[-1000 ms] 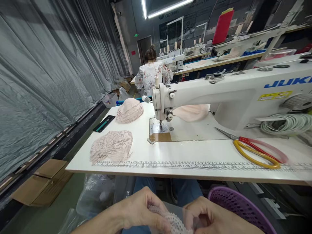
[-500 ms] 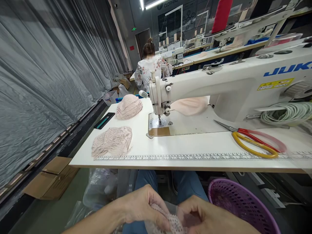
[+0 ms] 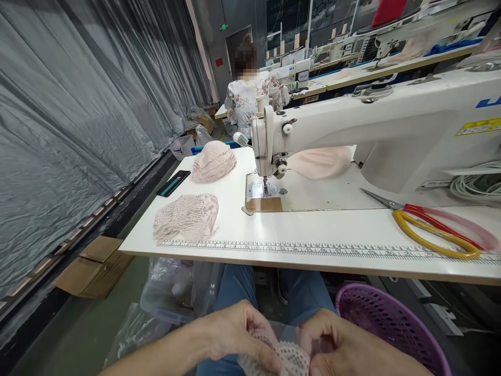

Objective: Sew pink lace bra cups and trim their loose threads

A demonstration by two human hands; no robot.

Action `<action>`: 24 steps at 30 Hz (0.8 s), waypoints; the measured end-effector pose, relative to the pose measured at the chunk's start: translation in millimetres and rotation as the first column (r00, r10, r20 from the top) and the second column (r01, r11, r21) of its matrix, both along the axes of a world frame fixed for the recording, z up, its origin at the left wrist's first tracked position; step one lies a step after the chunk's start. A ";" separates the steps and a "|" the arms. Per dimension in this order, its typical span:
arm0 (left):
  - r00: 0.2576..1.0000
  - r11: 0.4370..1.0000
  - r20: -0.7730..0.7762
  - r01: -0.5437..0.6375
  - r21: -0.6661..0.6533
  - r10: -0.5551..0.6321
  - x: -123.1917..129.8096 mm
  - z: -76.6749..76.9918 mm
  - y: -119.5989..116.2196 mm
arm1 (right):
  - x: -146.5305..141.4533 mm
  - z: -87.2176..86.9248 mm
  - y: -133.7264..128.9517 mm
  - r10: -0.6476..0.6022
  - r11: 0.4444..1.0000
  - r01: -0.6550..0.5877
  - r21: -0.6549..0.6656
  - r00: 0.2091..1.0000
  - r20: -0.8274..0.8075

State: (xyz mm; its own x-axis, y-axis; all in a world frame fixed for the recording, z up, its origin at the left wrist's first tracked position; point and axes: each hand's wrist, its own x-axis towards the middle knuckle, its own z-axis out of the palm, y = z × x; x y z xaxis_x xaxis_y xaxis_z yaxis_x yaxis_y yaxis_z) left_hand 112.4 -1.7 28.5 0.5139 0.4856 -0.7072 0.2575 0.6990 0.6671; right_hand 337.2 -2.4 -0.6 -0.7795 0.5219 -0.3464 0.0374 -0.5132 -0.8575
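Over my lap, below the table edge, both hands grip a piece of pale pink lace (image 3: 291, 357). My left hand (image 3: 245, 339) pinches its left side between thumb and fingers. At the right side, my right hand (image 3: 332, 344) has its fingers closed on the lace, close to a strip of sheer fabric between the hands. The lower part of the lace runs out of the picture. On the white table, a flat lace piece (image 3: 187, 216) lies near the front left. Behind it sits a rounded pink lace cup (image 3: 214, 162).
A sewing machine (image 3: 313, 133) stands on the table, with pink fabric (image 3: 323, 162) behind its needle. Scissors (image 3: 434, 230) lie at the right; a dark flat case (image 3: 173, 184) lies at the left. A purple basket (image 3: 395, 324) stands below. Another person (image 3: 246, 99) sits ahead.
My view has shifted, so the table and machine sit differently in the picture. Both hands keep hold of the lace, and more of its scalloped edge shows between them.
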 end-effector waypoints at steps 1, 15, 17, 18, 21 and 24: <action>1.000 1.000 -0.015 0.002 0.013 -0.001 1.0 1.9 0.6 | 0.5 -0.2 0.1 -0.001 1.000 0.001 -0.003 1.000 -0.002; 0.999 1.000 0.045 -0.008 0.028 0.007 5.7 10.7 -0.8 | 3.0 0.4 1.9 -0.056 0.998 0.056 -0.004 0.998 -0.021; 0.997 0.998 0.076 -0.003 0.061 -0.002 6.4 10.4 -1.1 | 3.1 1.3 1.6 -0.060 0.998 0.060 -0.001 0.998 -0.027; 0.997 0.997 0.082 -0.001 0.078 -0.005 6.6 10.7 -1.1 | 3.3 1.7 1.3 -0.061 0.998 0.061 0.001 0.998 -0.030; 0.998 0.993 0.067 -0.004 0.118 -0.004 6.8 13.9 -0.9 | 4.5 2.6 0.6 -0.065 0.998 0.065 0.016 0.997 -0.037; 0.997 0.984 0.072 -0.011 0.180 -0.002 6.7 18.8 0.4 | 5.3 2.4 1.2 -0.056 0.998 0.058 0.032 0.998 -0.040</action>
